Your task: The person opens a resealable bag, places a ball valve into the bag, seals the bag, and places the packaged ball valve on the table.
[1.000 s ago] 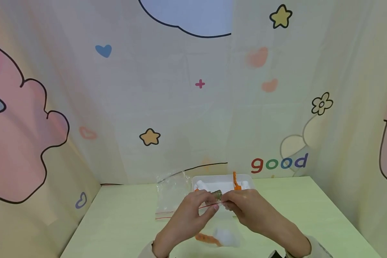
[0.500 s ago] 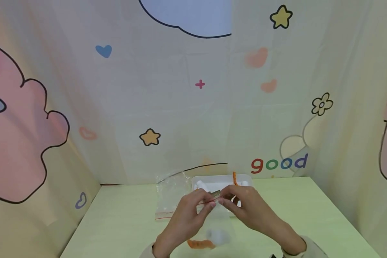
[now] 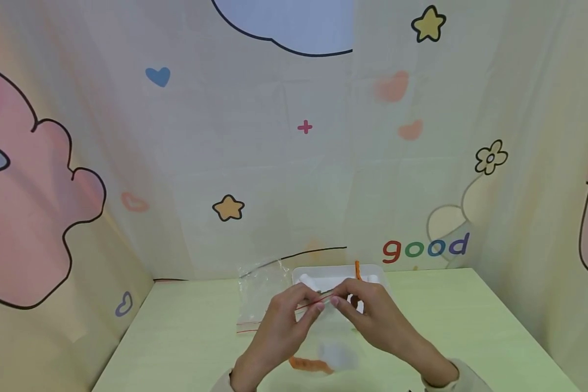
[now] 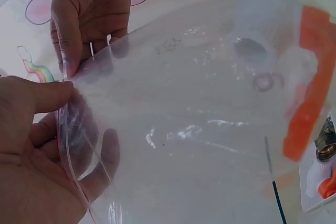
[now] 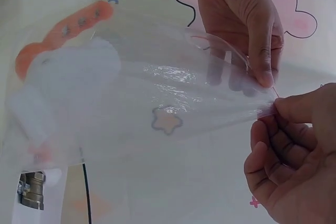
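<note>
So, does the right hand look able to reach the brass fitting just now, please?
Probably not yet: the right hand is pinching a clear bag, though the brass fitting lies in an open tray.

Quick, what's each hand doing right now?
Left hand: closed, pinching the red-lined edge of the clear plastic bag.
Right hand: closed, pinching the same edge of that bag, close beside the left.
</note>
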A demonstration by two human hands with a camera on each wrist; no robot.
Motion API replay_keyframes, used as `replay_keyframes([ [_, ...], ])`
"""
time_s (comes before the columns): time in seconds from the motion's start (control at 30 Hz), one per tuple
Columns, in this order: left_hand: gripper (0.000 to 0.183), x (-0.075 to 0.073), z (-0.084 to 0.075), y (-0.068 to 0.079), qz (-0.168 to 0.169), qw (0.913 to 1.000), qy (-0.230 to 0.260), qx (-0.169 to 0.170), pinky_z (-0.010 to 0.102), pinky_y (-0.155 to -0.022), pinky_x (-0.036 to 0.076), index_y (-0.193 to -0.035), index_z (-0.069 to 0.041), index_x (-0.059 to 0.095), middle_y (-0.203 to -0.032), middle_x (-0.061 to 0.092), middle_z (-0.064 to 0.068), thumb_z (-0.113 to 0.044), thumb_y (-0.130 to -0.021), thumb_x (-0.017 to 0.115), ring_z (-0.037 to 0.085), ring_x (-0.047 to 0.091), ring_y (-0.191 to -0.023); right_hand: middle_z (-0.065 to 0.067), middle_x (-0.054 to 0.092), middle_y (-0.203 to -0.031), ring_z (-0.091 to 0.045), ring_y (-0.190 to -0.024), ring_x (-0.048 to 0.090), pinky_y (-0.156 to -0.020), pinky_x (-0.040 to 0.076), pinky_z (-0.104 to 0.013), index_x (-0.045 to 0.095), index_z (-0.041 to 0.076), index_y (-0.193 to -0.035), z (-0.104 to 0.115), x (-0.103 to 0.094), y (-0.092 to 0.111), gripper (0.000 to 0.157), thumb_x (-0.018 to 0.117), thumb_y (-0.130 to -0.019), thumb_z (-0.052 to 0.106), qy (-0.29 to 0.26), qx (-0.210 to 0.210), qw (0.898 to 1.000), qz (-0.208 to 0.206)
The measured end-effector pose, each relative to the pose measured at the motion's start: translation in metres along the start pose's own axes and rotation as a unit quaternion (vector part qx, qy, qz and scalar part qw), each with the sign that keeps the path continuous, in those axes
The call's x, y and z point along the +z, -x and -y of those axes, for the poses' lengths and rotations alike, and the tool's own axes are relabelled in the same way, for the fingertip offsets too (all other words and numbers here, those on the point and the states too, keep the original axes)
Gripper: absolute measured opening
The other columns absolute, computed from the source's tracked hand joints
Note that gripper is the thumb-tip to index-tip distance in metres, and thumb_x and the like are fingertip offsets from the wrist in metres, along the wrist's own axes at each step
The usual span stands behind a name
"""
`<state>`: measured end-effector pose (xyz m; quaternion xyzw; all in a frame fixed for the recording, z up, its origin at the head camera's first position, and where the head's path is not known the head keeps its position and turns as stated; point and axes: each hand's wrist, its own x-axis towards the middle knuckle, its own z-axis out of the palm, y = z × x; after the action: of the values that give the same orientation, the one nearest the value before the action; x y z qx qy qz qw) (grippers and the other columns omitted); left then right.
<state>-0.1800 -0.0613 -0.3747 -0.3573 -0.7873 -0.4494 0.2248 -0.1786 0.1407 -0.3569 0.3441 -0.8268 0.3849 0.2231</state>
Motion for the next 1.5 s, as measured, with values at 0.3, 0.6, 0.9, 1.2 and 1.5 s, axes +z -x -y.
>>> replay_keyframes([
  [0.3,0.007,0.0005,-0.0032,-0.0003,0.016,0.9994,0.022,-0.023,0.028,-0.082,0.054,-0.095,-0.013,0.067,-0.089,0.069,-0.007,-0.019,-0.096,0.063,0.006,0.065,-0.088,0.013,0.065,-0.079,0.001,-0.073,0.054,-0.063,0.045,-0.019,0.067,0.018,-0.089,0.0040,0.0006,0.0009,0.017,0.071,-0.086,0.002,0.026,-0.091,0.994,-0.047],
  [0.6,0.004,0.0010,-0.0073,0.0002,0.016,0.9997,0.013,-0.014,0.028,-0.077,0.054,-0.092,-0.012,0.066,-0.085,0.065,-0.007,-0.015,-0.095,0.065,0.002,0.060,-0.082,0.012,0.066,-0.081,0.001,-0.074,0.054,-0.063,0.045,-0.018,0.068,0.018,-0.090,0.0048,0.0030,0.0032,0.018,0.073,-0.084,0.002,0.038,-0.107,0.992,-0.050],
  [0.9,0.006,-0.0036,-0.0069,0.0033,0.027,0.9993,0.013,-0.024,0.027,-0.078,0.055,-0.092,-0.015,0.066,-0.088,0.066,-0.008,-0.010,-0.094,0.064,0.002,0.062,-0.083,0.013,0.064,-0.081,0.000,-0.074,0.054,-0.065,0.042,-0.012,0.066,0.021,-0.089,0.0051,-0.0004,0.0050,0.023,0.074,-0.082,0.001,0.051,-0.108,0.991,-0.062],
  [1.2,0.007,-0.0032,-0.0054,0.0031,0.019,0.9997,-0.007,-0.012,0.026,-0.076,0.053,-0.090,-0.016,0.065,-0.086,0.065,-0.007,-0.010,-0.093,0.065,0.003,0.060,-0.081,0.012,0.065,-0.082,-0.001,-0.075,0.056,-0.067,0.042,-0.010,0.067,0.019,-0.090,0.0042,-0.0007,0.0053,0.022,0.074,-0.081,0.000,0.052,-0.120,0.989,-0.065],
  [1.5,0.002,-0.0066,-0.0052,0.0064,0.033,0.9979,-0.008,-0.054,0.029,-0.079,0.053,-0.093,-0.019,0.064,-0.086,0.062,-0.015,-0.017,-0.093,0.065,0.000,0.058,-0.081,0.012,0.065,-0.082,0.000,-0.073,0.054,-0.063,0.042,-0.013,0.068,0.019,-0.090,0.0022,-0.0030,0.0051,0.023,0.074,-0.080,-0.001,0.064,-0.109,0.989,-0.074],
])
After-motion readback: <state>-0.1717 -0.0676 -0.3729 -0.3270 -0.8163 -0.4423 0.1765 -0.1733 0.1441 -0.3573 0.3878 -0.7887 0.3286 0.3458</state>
